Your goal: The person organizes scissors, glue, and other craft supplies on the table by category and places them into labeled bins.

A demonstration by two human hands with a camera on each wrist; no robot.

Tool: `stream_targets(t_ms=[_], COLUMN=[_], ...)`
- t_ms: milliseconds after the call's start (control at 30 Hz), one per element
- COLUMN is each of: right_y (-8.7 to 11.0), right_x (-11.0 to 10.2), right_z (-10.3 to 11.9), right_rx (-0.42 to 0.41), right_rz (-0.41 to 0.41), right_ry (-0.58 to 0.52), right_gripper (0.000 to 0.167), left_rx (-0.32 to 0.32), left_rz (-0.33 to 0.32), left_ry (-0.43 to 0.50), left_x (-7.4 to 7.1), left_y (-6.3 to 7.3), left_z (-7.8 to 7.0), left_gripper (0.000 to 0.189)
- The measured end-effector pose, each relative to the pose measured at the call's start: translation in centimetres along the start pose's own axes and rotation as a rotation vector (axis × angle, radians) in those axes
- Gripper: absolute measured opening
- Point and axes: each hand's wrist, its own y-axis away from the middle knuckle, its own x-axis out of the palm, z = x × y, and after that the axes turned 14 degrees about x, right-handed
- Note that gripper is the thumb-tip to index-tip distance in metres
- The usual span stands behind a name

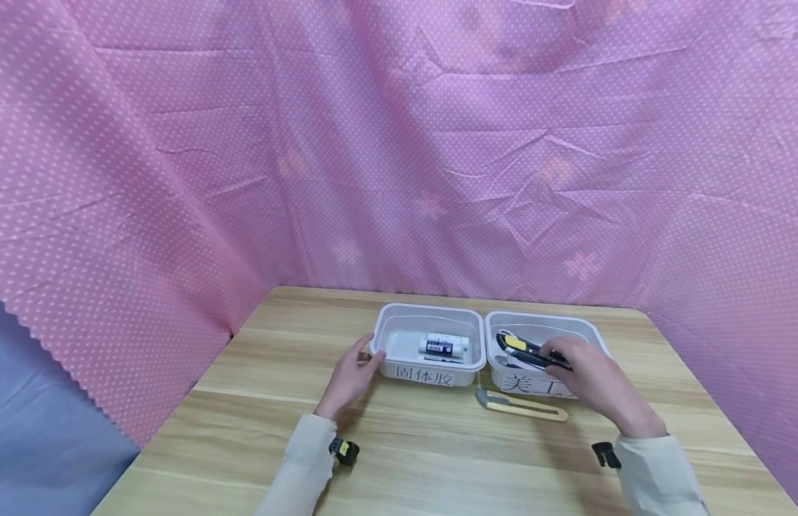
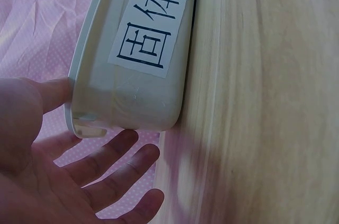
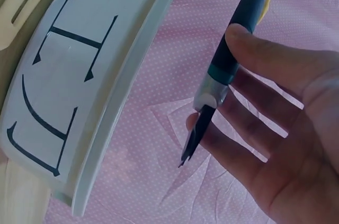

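Observation:
In the head view my left hand (image 1: pixel 350 376) is at the front left corner of a white plastic box (image 1: pixel 459 380). The left wrist view shows the thumb on the box's front rim (image 2: pixel 79 38) and the index finger round the corner, holding it; the other fingers spread loosely beneath. My right hand (image 1: pixel 592 376) holds a black and yellow utility knife (image 1: pixel 521 349) over a second white box (image 1: pixel 601 337). In the right wrist view the thumb presses one side of the utility knife (image 3: pixel 220 62) and the fingers lie against its other side.
Glue sticks (image 1: pixel 442 348) lie inside the left box. A yellow utility knife (image 1: pixel 521 406) lies on the wooden table (image 1: pixel 424 459) in front of the right box. Both boxes carry large printed labels and stand side by side. Pink dotted cloth (image 1: pixel 399 179) hangs behind the table.

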Motion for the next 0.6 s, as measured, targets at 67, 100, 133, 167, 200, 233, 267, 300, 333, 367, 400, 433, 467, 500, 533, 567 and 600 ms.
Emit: stream_targets(t_ms=[67,100,133,167,200,233,267,300,333,367,400,433,467,500,533,567,600], right_y=[-0.2,-0.3,-0.5,-0.5,-0.6,-0.7,-0.8,-0.9,-0.9,-1.0,-1.1,-1.2,-1.3,-1.3,-1.4,-1.5,-1.5], right_x=[0.0,0.1,0.1,0.2,0.3,0.4,0.4,0.5,0.6,0.7,0.8,0.9,1.0,1.1,1.3,1.4,1.5], right_z=[-0.1,-0.1,-0.2,-0.3,-0.4,-0.5,-0.5,-0.6,-0.7,-0.9,-1.0,-1.1,-1.2,-1.4,-1.6,-1.8,-2.0], right_rx=[0.005,0.006,0.006,0.008,0.009,0.007,0.002,-0.001,-0.002,-0.001,-0.002,-0.003,0.002,0.006,0.012,0.019,0.025], right_rz=[-0.007,-0.011,-0.014,-0.018,-0.021,-0.027,-0.033,-0.038,-0.040,-0.042,-0.044,-0.045,-0.044,-0.038,-0.034,-0.032,-0.027], right_ry=[-0.008,-0.012,-0.018,-0.024,-0.030,-0.035,-0.039,-0.042,-0.046,-0.048,-0.051,-0.052,-0.051,-0.053,-0.054,-0.053,-0.053], right_gripper=[0.024,0.024,0.024,0.024,0.024,0.024,0.024,0.024,0.024,0.024,0.024,0.024,0.024,0.023,0.023,0.023,0.022], left_rx=[-0.002,-0.003,-0.002,-0.001,-0.002,-0.001,-0.001,-0.001,0.001,0.001,0.001,0.005,0.007,0.008,0.009,0.008,0.009], left_rz=[0.001,0.001,0.001,0.002,0.002,0.003,0.003,0.003,0.003,0.003,0.002,0.003,0.003,0.003,0.003,0.002,0.001], left_ry=[0.002,0.004,0.005,0.006,0.007,0.008,0.009,0.009,0.009,0.009,0.009,0.008,0.008,0.008,0.009,0.009,0.010], left_x=[0.0,0.0,0.0,0.0,0.0,0.0,0.0,0.0,0.0,0.0,0.0,0.0,0.0,0.0,0.0,0.0,0.0], left_y=[0.0,0.0,0.0,0.0,0.0,0.0,0.0,0.0,0.0,0.0,0.0,0.0,0.0,0.0,0.1,0.1,0.1], left_z=[0.0,0.0,0.1,0.1,0.1,0.0,0.0,0.0,0.0,0.0,0.0,0.0,0.0,0.0,0.1,0.1,0.1], left_gripper=[0.061,0.061,0.061,0.061,0.061,0.061,0.061,0.062,0.062,0.062,0.062,0.062,0.061,0.061,0.061,0.061,0.061])
